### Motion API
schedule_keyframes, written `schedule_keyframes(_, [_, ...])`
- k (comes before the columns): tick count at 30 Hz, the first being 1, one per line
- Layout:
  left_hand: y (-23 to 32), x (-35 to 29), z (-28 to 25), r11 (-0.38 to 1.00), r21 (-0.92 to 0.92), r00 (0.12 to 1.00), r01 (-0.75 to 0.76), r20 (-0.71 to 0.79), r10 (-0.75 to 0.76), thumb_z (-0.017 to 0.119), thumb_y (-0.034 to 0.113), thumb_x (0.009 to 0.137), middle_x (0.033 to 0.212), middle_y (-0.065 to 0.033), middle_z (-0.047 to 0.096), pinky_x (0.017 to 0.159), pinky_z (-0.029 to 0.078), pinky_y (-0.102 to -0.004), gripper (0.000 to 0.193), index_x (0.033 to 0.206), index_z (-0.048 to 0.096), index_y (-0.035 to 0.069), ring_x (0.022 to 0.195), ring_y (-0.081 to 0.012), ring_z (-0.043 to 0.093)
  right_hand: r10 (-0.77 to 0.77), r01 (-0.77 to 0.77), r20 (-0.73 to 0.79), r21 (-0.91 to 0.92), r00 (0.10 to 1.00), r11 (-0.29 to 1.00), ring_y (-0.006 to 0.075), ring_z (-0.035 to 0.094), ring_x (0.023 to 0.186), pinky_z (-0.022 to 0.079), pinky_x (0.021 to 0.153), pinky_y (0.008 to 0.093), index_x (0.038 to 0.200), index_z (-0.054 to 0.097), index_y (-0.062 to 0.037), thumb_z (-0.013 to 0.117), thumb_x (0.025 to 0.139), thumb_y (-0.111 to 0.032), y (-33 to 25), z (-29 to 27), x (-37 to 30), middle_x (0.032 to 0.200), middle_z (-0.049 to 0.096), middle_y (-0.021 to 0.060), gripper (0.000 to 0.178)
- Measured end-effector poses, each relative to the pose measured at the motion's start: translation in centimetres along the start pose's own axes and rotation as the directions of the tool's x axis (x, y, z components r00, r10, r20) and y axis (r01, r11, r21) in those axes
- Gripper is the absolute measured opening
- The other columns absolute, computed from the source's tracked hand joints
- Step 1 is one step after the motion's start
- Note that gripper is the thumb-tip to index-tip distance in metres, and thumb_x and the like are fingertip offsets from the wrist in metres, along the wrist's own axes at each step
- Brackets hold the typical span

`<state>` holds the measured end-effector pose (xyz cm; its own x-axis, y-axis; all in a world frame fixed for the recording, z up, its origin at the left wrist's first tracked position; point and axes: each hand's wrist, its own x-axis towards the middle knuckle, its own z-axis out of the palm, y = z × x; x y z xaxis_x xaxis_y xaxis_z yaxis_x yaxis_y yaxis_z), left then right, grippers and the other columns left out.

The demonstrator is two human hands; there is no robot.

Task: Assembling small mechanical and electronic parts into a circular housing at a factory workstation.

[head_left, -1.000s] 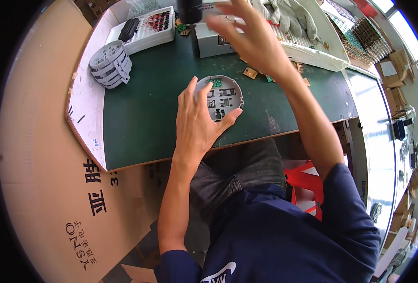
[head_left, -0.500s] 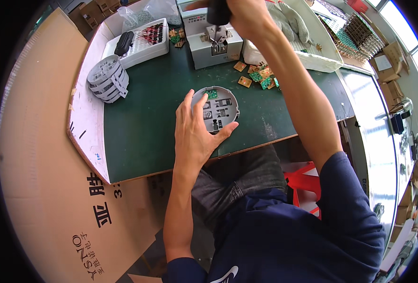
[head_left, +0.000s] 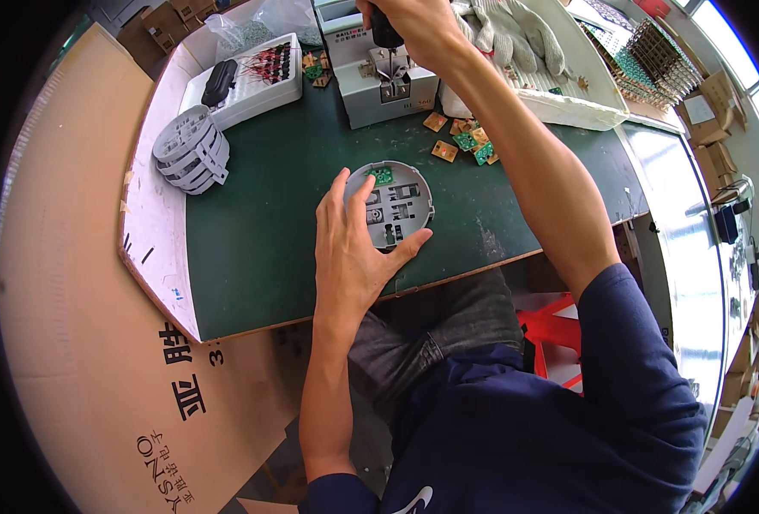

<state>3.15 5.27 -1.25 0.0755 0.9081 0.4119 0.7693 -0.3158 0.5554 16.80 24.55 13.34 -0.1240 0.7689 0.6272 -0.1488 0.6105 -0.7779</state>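
Note:
A round grey plastic housing [head_left: 414, 221] lies on the bench with its hollow side up, showing several cutouts inside. At its far edge sits a small green circuit board [head_left: 380, 176]. My left hand [head_left: 349, 253] grips the housing, fingers over its left side and thumb at the near right rim. Farther off, my right hand [head_left: 422, 32] is closed round the black handle of a screwdriver [head_left: 386, 32], which looks powered. Its thin bit points down at the front of a grey box-shaped screw feeder [head_left: 388, 110]; whether a screw is on the tip cannot be seen.
Stacked grey housings [head_left: 192, 152] stand at the left by the white side board. Behind them, a white foam tray [head_left: 264, 86] holds red-wired parts. Loose circuit boards [head_left: 465, 141] lie right of the feeder, near a foam box [head_left: 581, 111] with gloves [head_left: 516, 38].
My right hand and the screwdriver sit slightly lower and farther left in the view, with the bit still at the feeder. My left hand keeps its grip on the housing.

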Motion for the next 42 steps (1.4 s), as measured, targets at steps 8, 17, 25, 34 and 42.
schedule_keyframes(8, [-0.4, -0.3, 0.3, 1.0, 0.005, 1.0, -0.012, 0.0, 0.012, 0.085, 0.056, 0.078, 0.154, -0.0204, 0.044, 0.111, 0.044, -0.0482, 0.088, 0.14, 0.055, 0.001, 0.137, -0.0392, 0.046, 0.142, -0.15, 0.072, 0.131, 0.987, 0.98, 0.0092, 0.057, 0.064, 0.049, 0.057, 0.026, 0.106, 0.054, -0.0071, 0.075, 0.095, -0.047, -2.8, -0.3, -5.7, 0.076, 0.057, 0.0007, 0.046])
schedule_keyframes(17, [-0.6, -0.8, 0.3, 1.0, 0.006, 1.0, -0.028, -0.013, 0.028, 0.084, 0.056, 0.078, 0.153, -0.0218, 0.044, 0.111, 0.044, -0.0485, 0.088, 0.141, 0.054, 0.002, 0.136, -0.0393, 0.047, 0.069, -0.186, 0.392, 0.27, 0.917, 0.945, 0.0144, 0.065, 0.081, 0.057, 0.073, 0.03, 0.123, 0.057, 0.0037, 0.072, 0.099, -0.038, -4.2, 1.6, -6.0, 0.095, 0.066, 0.0084, 0.05])
schedule_keyframes(25, [-1.2, -1.1, 0.4, 0.999, 0.004, 0.999, -0.032, -0.015, 0.032, 0.084, 0.056, 0.078, 0.153, -0.0225, 0.044, 0.111, 0.044, -0.0489, 0.089, 0.141, 0.053, 0.002, 0.136, -0.0401, 0.046, 0.13, -0.23, 0.318, 0.301, 0.939, 0.926, 0.0118, 0.058, 0.063, 0.05, 0.059, 0.0277, 0.14, 0.049, -0.0001, 0.07, 0.099, -0.026, -2.8, 3.0, -7.8, 0.076, 0.059, 0.0028, 0.053])
schedule_keyframes(34, [-1.4, -1.3, 0.5, 1.0, 0.007, 1.0, -0.021, -0.008, 0.021, 0.085, 0.054, 0.078, 0.154, -0.0222, 0.043, 0.112, 0.044, -0.049, 0.088, 0.142, 0.052, 0.003, 0.137, -0.0401, 0.046, 0.151, -0.205, 0.211, 0.259, 0.966, 0.944, 0.0116, 0.058, 0.061, 0.049, 0.056, 0.0274, 0.118, 0.054, -0.0019, 0.071, 0.098, -0.023, -0.5, 2.9, -8.9, 0.074, 0.058, 0.0025, 0.034])
schedule_keyframes(42, [-1.7, -1.5, 1.4, 1.0, -0.011, 1.0, -0.022, -0.006, 0.022, 0.087, 0.051, 0.078, 0.153, -0.0213, 0.044, 0.111, 0.044, -0.0492, 0.086, 0.141, 0.052, 0.004, 0.136, -0.0402, 0.046, 0.124, -0.172, 0.208, 0.232, 0.97, 0.958, 0.0098, 0.057, 0.059, 0.047, 0.054, 0.0264, 0.104, 0.055, -0.0048, 0.074, 0.098, -0.026, 0.8, 2.8, -9.9, 0.073, 0.059, 0.0015, 0.029])
